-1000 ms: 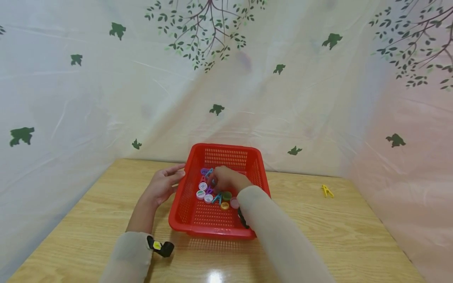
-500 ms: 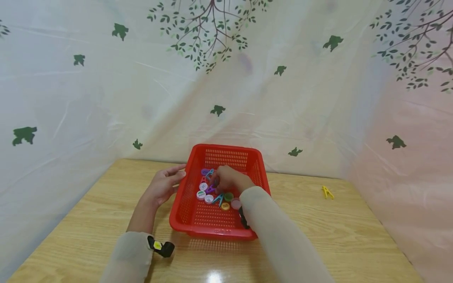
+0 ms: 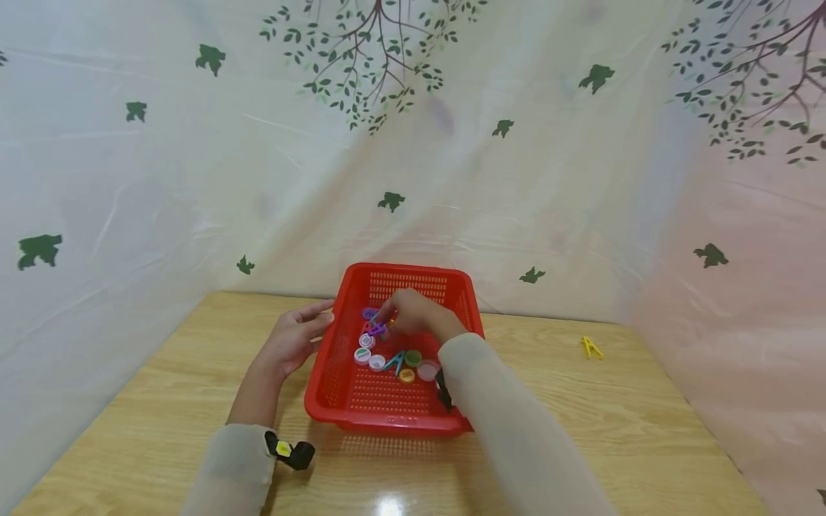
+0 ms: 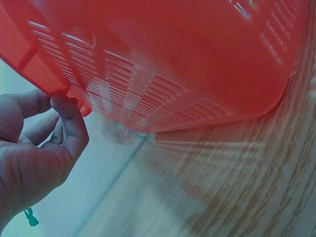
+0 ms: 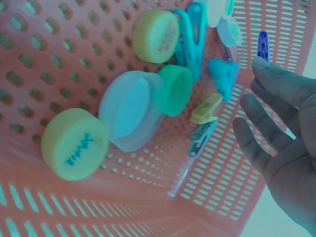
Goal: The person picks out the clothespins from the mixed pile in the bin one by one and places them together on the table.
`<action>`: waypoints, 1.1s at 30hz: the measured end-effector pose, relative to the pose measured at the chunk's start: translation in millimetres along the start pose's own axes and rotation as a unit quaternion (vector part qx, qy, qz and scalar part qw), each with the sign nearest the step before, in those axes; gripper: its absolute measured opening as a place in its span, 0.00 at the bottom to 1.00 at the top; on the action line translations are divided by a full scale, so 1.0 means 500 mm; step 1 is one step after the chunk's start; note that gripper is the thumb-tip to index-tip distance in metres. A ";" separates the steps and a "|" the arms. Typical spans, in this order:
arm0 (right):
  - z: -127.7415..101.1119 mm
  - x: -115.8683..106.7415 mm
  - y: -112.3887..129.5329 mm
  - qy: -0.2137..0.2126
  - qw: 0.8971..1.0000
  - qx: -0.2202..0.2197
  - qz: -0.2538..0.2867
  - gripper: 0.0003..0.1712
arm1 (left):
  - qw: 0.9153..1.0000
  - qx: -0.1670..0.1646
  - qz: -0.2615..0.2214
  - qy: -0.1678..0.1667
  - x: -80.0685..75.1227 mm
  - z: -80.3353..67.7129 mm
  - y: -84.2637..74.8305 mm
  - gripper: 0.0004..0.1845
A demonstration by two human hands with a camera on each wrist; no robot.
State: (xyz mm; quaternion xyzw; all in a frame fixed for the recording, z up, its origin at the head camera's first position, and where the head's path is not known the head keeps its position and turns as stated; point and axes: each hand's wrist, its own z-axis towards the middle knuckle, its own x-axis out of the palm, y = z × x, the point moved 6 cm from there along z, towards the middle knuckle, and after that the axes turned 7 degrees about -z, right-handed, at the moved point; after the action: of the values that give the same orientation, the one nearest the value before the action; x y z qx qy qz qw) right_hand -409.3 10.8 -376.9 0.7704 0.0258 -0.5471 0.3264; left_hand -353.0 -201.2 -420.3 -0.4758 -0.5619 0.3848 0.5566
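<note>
A red plastic basket (image 3: 342, 373) stands on the wooden table. Inside it lie several bottle caps (image 3: 363, 355) and clothespins, among them a teal clothespin (image 3: 395, 360). My right hand (image 3: 387, 322) is inside the basket, just above the pile, and pinches a purple clothespin (image 3: 377, 330) at its fingertips. The right wrist view shows that clothespin (image 5: 263, 45) sticking up behind the fingertips (image 5: 269, 74), with yellow caps (image 5: 74, 143), a green cap (image 5: 175, 89) and a clear cap (image 5: 129, 111) on the basket floor. My left hand (image 3: 303, 331) rests against the basket's left rim (image 4: 49, 81).
A yellow clothespin (image 3: 589, 347) lies alone on the table far to the right. A white curtain (image 3: 193, 201) printed with leaves closes in the table at the back and on both sides. The table's front edge lies just below my sleeves.
My right hand has risen a little toward the basket's back, bringing the purple clothespin up off the pile. The left hand stays at the rim.
</note>
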 end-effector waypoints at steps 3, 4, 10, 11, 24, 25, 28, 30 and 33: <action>-0.001 -0.010 0.011 -0.006 1.000 -0.016 -0.009 0.18 | 1.000 -0.002 0.002 -0.004 -0.001 -0.001 0.000 0.28; -0.002 -0.013 0.015 -0.009 1.000 -0.021 -0.013 0.18 | 1.000 -0.003 0.005 -0.004 -0.001 -0.002 0.000 0.28; -0.005 -0.034 0.032 -0.031 0.999 -0.038 -0.005 0.16 | 1.000 -0.006 0.006 -0.001 0.000 -0.002 0.002 0.28; -0.007 -0.038 0.036 -0.035 0.999 -0.040 -0.005 0.17 | 1.000 -0.006 0.005 -0.001 0.001 -0.002 0.003 0.28; -0.038 -0.099 0.068 -0.086 0.994 -0.064 -0.032 0.19 | 1.000 -0.003 0.002 0.002 0.006 -0.004 -0.001 0.28; -0.041 -0.103 0.069 -0.089 0.994 -0.064 -0.029 0.19 | 1.000 -0.003 0.004 0.003 0.005 -0.004 -0.001 0.29; -0.049 -0.116 0.070 -0.101 0.993 -0.062 -0.024 0.19 | 1.000 -0.004 0.006 -0.001 0.005 -0.007 -0.001 0.28; -0.057 -0.126 0.068 -0.113 0.991 -0.061 -0.029 0.20 | 1.000 -0.007 0.009 -0.002 0.006 -0.008 0.000 0.28; -0.068 -0.142 0.064 -0.133 0.988 -0.065 -0.038 0.20 | 1.000 -0.008 0.013 -0.001 0.008 -0.010 0.000 0.29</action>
State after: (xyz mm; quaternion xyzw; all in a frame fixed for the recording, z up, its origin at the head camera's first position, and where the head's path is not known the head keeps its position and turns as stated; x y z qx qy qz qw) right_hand -396.7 26.2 -294.0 0.6662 0.0466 -0.6540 0.3554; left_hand -347.7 -197.9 -419.0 -0.4874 -0.5593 0.3876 0.5472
